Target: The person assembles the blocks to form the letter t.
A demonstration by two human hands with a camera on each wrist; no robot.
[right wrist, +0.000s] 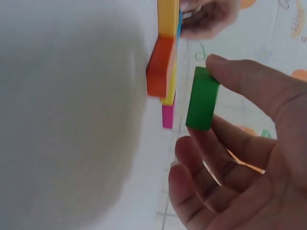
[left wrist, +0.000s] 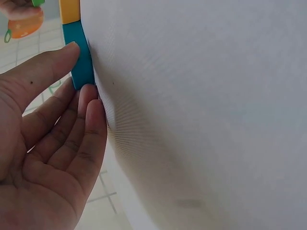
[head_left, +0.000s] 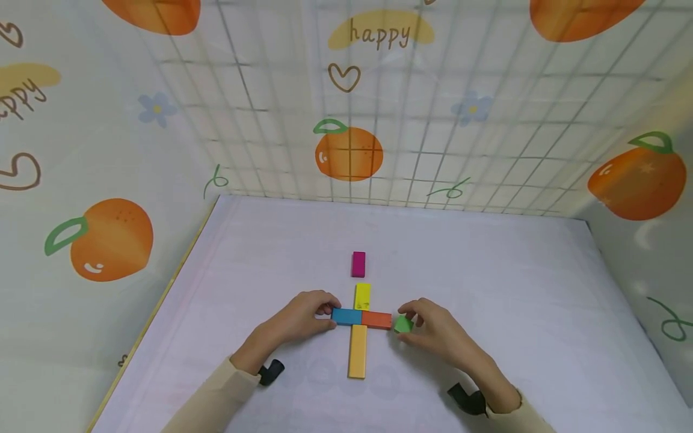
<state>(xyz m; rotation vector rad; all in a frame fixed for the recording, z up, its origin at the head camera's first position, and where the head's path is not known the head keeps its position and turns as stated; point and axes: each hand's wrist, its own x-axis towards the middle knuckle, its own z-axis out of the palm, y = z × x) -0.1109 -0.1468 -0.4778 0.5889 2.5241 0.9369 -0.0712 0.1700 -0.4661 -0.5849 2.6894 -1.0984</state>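
My left hand (head_left: 304, 316) pinches the left end of a blue block (head_left: 346, 317) that lies on the white surface. Its thumb (left wrist: 69, 57) presses against that block in the left wrist view. An orange-red block (head_left: 376, 320) touches the blue one on its right. My right hand (head_left: 435, 331) holds a green block (right wrist: 202, 98) between thumb and fingers, just right of the orange-red block and apart from it. A yellow block (head_left: 363, 296) adjoins the row on the far side, and a longer golden-yellow block (head_left: 357, 352) on the near side.
A magenta block (head_left: 358, 264) lies beyond the yellow one, with a small gap between them. The white tabletop (head_left: 260, 240) meets a wall cloth (head_left: 281, 144) printed with oranges, over a wire grid at the back. Dark straps (head_left: 468, 400) hang at the wrists.
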